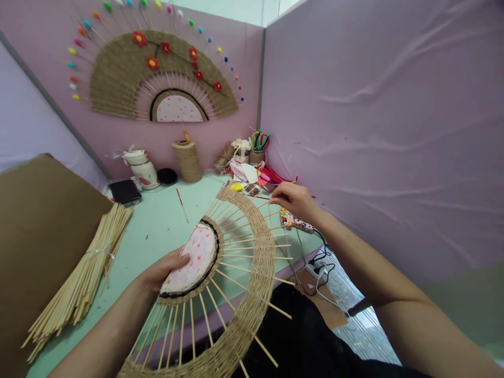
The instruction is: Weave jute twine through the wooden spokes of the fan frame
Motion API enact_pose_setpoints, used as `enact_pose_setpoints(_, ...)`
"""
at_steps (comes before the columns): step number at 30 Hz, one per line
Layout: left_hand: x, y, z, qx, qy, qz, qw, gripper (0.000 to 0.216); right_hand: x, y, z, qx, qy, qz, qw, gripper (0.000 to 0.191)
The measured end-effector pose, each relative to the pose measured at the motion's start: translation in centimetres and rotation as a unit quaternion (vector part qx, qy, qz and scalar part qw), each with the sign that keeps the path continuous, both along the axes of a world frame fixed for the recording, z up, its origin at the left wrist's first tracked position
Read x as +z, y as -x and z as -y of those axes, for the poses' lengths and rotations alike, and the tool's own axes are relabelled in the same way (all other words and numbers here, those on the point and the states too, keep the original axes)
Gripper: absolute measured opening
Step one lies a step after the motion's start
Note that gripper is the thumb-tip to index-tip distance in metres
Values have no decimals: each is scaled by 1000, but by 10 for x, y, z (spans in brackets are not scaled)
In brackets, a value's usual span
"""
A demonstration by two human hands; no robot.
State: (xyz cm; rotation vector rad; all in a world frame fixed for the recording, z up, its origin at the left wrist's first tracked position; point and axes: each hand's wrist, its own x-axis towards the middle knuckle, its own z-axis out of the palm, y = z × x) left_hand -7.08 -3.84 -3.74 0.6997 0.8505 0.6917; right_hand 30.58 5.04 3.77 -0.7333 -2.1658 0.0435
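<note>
Pale green desk is stretching beneath the work. Woven fan is leaning over the desk's near edge, sticks jutting out. Stick bundle is lying on the desk's left. Left hand: fingers clamping the fan's half-round centre. Right hand: fingers pinching together at an outer stick; catch unclear. Twine spool is standing at the desk's back. Hard tugging could be snapping sticks, slackening the weave. No brand or lettering is showing legibly.
</note>
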Motion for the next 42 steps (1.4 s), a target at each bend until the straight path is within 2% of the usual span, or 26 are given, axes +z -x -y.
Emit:
enact_pose_setpoints(5,-1,2,-1,-15,-1,-6,1000,60,2,-1,6,-13,20,-3,1000,19)
enact_pose_setpoints(10,-2,3,-1,-25,-9,-8,1000,68,4,-2,9,-38,55,-1,998,21)
enact_pose_setpoints(20,-2,2,-1,-31,6,-15,999,70,12,-1,3,6,84,36,996,14)
enact_pose_setpoints(23,-1,2,-1,-36,4,-16,999,67,3,2,1,-17,144,0,989,11)
enact_pose_setpoints(28,-2,3,-1,-35,-5,-5,999,63,-26,23,1,-93,245,-133,956,24)
enact_pose_setpoints(32,-5,6,-2,-21,-1,7,1000,67,-43,49,-1,-92,284,-217,929,30)
enact_pose_setpoints(37,-7,8,-2,-4,-2,13,1000,72,-46,66,-6,-78,301,-257,915,30)
enact_pose_setpoints(42,-4,6,-1,-12,0,26,1000,71,-41,59,-5,-68,315,-224,920,33)
